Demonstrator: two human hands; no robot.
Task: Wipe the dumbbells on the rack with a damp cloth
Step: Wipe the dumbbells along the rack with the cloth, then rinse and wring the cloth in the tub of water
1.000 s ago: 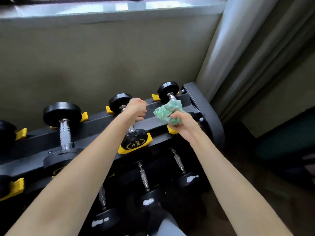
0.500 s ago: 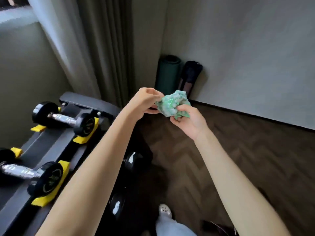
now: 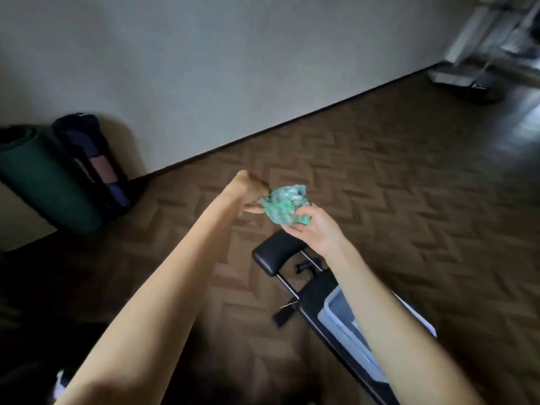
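Left hand (image 3: 248, 195), right hand (image 3: 317, 229) both pinching cloth (image 3: 285, 204); rack, dumbbells out of view, progress unclear, probably mid-task.

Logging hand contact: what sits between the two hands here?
The bunched green cloth, held by the left hand and right hand, in the head view.
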